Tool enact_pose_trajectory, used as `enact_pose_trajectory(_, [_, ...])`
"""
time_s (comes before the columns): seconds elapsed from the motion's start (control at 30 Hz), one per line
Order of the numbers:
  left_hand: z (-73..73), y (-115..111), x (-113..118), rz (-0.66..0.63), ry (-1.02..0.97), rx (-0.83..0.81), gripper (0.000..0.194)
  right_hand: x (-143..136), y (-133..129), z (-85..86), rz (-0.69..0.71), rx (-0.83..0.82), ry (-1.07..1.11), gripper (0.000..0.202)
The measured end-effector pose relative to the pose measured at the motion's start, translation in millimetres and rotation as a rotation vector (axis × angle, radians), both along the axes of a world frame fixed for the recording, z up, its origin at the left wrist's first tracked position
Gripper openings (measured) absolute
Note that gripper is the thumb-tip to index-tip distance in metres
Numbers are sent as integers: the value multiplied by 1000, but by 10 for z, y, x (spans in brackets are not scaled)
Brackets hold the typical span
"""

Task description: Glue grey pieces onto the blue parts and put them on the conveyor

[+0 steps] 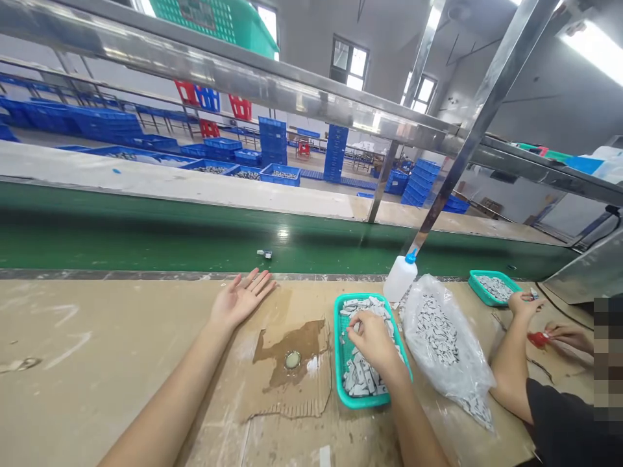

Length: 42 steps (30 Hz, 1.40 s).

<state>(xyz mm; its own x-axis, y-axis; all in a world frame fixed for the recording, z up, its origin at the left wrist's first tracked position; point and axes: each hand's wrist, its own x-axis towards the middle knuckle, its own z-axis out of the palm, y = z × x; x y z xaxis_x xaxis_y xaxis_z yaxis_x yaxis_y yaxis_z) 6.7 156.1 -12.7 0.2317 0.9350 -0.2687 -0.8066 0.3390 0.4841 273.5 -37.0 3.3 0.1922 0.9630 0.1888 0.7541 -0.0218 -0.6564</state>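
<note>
Small grey plastic parts [360, 379], too many to count, fill one teal mesh tray [341, 373] lying on the tabletop [97, 363] in front of the person. Over this tray the right hand [372, 337] reaches down, its fingertips [351, 321] touching the heap near the far end; whether its grip has closed on a piece I cannot tell, as the fingers hide it. To the left, the left hand [241, 299] lies flat and palm up on the tabletop, its grip released, with nothing in it, near the edge of the green conveyor belt [146, 240]. Between the two hands sits one torn piece of brown cardboard [292, 370] with one small round pale disc [292, 360] on it. Just right of the tray lies one clear plastic bag [442, 344] full of more grey parts, and behind it stands one white squeeze bottle with a blue cap [400, 277]. One small part [264, 253] lies alone on the belt. Farther right, a second teal tray [492, 287] holds grey parts too, and a co-worker's two hands [523, 301] are busy beside it, one with a small red object [538, 338]. Stacks of blue crates [272, 139] stand across the hall beyond.
</note>
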Motion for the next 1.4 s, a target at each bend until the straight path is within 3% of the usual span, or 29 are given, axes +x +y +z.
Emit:
enact_pose_trajectory(0.27, [144,-36,89,-17,129,-8,28,-12,10,-12,-18,165,5,45])
enact_pose_trajectory(0.4, [132,0,89,-1,166,-18,29,-120,-41,79,-20,229,-2,41])
enact_pose_trajectory(0.57, [135,11,54,-31,121,-41,26,-464,-137,193,36,301,95,31])
enact_pose_trajectory(0.7, [104,19,40,-34,78,-38,23,-721,-130,185,153,212,176,25])
enact_pose_trajectory(0.87, [53,39,38,-67,30,-35,22,-889,-77,75,193,99,202,20])
enact_pose_trajectory(1.07, [22,53,35,-65,-1,-51,20,-891,-63,-18,226,19,141,24])
enact_pose_trajectory(1.4, [-47,71,28,-104,-28,-19,20,-870,-141,-2,237,-19,53,23])
